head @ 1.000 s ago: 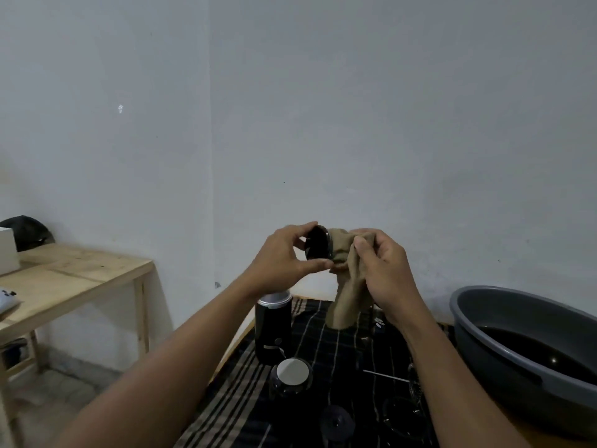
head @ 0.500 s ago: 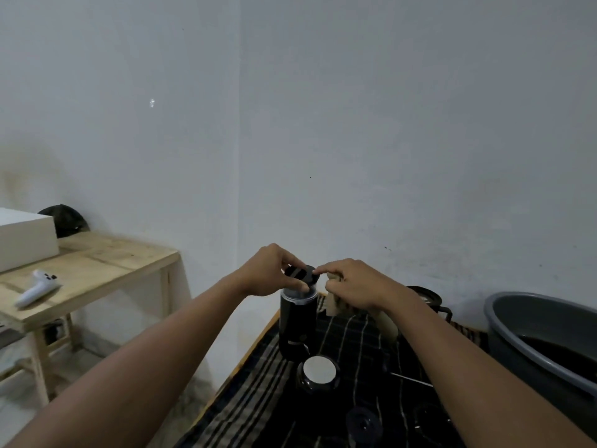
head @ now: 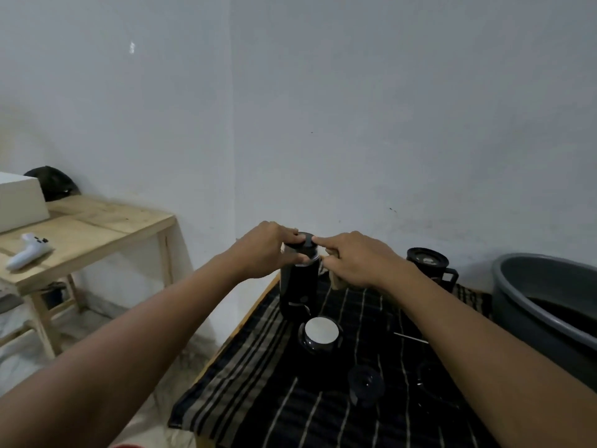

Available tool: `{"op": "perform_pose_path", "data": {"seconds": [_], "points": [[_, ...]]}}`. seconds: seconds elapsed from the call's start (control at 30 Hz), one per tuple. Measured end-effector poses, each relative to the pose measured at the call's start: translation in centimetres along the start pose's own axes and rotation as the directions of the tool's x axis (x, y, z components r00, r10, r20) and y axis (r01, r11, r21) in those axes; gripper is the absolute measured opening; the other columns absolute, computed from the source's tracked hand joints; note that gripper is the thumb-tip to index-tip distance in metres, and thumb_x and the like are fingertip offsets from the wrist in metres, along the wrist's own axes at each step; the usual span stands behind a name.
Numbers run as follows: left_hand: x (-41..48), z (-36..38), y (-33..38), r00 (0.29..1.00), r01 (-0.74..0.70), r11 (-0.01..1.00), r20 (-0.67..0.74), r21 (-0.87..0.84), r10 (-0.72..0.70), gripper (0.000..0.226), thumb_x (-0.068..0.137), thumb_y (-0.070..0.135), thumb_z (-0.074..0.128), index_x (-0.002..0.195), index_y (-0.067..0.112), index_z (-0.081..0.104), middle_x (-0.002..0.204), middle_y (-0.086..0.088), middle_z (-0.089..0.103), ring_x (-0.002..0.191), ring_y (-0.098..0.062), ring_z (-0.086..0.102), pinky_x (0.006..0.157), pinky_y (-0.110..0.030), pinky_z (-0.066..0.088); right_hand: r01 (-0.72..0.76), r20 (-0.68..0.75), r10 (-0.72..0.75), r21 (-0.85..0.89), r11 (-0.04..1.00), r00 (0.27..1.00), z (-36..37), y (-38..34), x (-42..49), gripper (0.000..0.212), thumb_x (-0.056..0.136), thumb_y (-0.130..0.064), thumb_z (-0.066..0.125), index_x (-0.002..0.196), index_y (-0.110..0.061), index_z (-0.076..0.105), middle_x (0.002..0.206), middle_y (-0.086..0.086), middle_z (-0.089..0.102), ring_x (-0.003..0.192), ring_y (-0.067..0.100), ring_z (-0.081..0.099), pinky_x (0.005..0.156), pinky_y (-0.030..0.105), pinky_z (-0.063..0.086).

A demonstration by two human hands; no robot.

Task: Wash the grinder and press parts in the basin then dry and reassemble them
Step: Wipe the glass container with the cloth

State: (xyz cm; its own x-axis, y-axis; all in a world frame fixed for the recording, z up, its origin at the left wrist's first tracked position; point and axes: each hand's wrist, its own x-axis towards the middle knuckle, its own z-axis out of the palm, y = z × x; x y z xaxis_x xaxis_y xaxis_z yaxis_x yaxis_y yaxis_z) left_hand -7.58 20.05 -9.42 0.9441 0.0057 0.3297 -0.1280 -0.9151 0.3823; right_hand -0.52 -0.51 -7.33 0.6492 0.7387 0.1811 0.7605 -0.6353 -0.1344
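Hands meet at the top of the grinder, a tall black can that stands upright on the striped cloth over the tabletop. The left hand wraps around the grinder's top edge, and its fingers press on the black lid from the left side. The right hand reaches in from the other side, and one of its fingers touches the lid's right edge. The rest of that hand curls shut on a tan rag, which pokes out just under it. The lid sits flat on top of the grinder.

Just below the grinder, nearer than both hands, stands a dark cup with a white round top. Nearer still is a small black part. A thin metal rod lies on the cloth under the right arm. Past the right hand, close to the wall, is the black press with a handle. Far to the right of both hands is the grey basin, with dark water in it.

Well off to the left is a wooden side table with a white box and a white controller on it.
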Motion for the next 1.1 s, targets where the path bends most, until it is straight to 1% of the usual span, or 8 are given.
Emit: {"op": "perform_pose_path", "data": {"seconds": [0.17,0.33,0.43,0.67,0.83,0.9,0.97,1.1], "points": [[-0.8,-0.8,1.1,0.999,0.046,0.999,0.014,0.015,-0.046,0.059,0.090,0.056,0.071,0.138,0.022,0.067,0.146,-0.002,0.062,0.138,-0.021,0.053,0.113,-0.041,0.043,-0.052,0.040,0.052,0.009,0.999,0.998,0.2,-0.7,-0.9,0.059,0.100,-0.035,0.043,0.157,-0.042,0.029,0.131,-0.002,0.061,0.116,0.028,0.056,0.081,0.037,0.042],[-2.2,-1.2,3.8,0.995,0.031,0.908,-0.103,0.419,0.014,0.069,0.096,0.074,0.035,0.150,0.033,0.050,0.162,0.001,0.038,0.149,-0.028,0.030,0.112,-0.054,0.027,-0.106,-0.034,0.115,0.196,0.975,0.993,-1.0,0.0,-3.9,0.054,0.101,-0.028,0.041,0.154,-0.034,0.032,0.113,0.001,0.066,0.096,0.022,0.059,0.086,0.040,0.051],[-6.0,0.9,6.0,0.907,-0.104,0.956,-0.368,0.273,0.204,0.060,0.092,0.069,0.042,0.128,0.028,0.067,0.129,0.003,0.062,0.118,-0.024,0.056,0.095,-0.043,0.041,-0.105,-0.124,0.159,0.364,0.926,0.979,-1.1,0.4,-6.1,0.042,0.105,-0.029,0.040,0.146,-0.027,0.036,0.104,0.007,0.065,0.081,0.021,0.062,0.074,0.037,0.050],[-10.0,6.6,5.4,0.977,0.041,0.986,0.200,0.162,-0.073,0.097,0.076,0.084,0.057,0.156,0.033,0.038,0.149,0.003,0.056,0.136,-0.021,0.053,0.109,-0.041,0.047,-0.106,-0.093,0.185,0.544,0.832,0.978,-1.4,0.7,-9.1,0.049,0.100,-0.014,0.050,0.141,-0.023,0.026,0.103,0.004,0.058,0.088,0.024,0.061,0.073,0.038,0.048],[-9.9,6.2,5.7,0.992,0.122,0.973,-0.016,-0.197,-0.127,0.058,0.087,0.058,0.071,0.137,0.030,0.062,0.123,0.004,0.073,0.110,-0.016,0.068,0.099,-0.039,0.055,-0.019,-0.285,0.272,0.656,0.754,0.919,-2.2,0.7,-9.5,0.054,0.093,-0.022,0.071,0.135,-0.029,0.037,0.114,-0.008,0.056,0.100,0.019,0.063,0.083,0.035,0.051],[-8.7,4.7,6.9,0.927,0.176,0.750,-0.150,-0.637,-0.344,0.024,0.093,0.043,0.072,0.112,0.028,0.075,0.108,-0.004,0.077,0.099,-0.021,0.074,0.090,-0.046,0.060,0.079,-0.431,0.342,0.709,0.700,0.835,-3.2,0.2,-9.2,0.039,0.092,-0.021,0.073,0.122,-0.027,0.048,0.110,-0.012,0.058,0.100,0.019,0.066,0.080,0.035,0.056],[-7.2,2.8,9.0,0.875,0.189,0.328,0.007,-0.926,-0.483,0.030,0.098,0.041,0.065,0.111,0.016,0.072,0.112,-0.015,0.075,0.100,-0.033,0.074,0.083,-0.049,0.062,0.202,-0.543,0.377,0.731,0.652,0.750,-3.9,-1.0,-8.8,0.033,0.091,-0.020,0.075,0.112,-0.022,0.050,0.106,-0.011,0.059,0.099,0.018,0.068,0.078,0.032,0.058],[-4.9,0.7,12.2,0.886,0.151,-0.140,0.196,-0.979,-0.420,0.038,0.102,0.041,0.052,0.117,0.010,0.069,0.126,-0.021,0.070,0.111,-0.034,0.068,0.099,-0.049,0.057,0.370,-0.701,0.185,0.560,0.742,0.689,-2.7,-2.9,-9.1,0.022,0.092,-0.017,0.072,0.102,-0.021,0.052,0.100,-0.007,0.064,0.096,0.009,0.066,0.082,0.026,0.055]]}}
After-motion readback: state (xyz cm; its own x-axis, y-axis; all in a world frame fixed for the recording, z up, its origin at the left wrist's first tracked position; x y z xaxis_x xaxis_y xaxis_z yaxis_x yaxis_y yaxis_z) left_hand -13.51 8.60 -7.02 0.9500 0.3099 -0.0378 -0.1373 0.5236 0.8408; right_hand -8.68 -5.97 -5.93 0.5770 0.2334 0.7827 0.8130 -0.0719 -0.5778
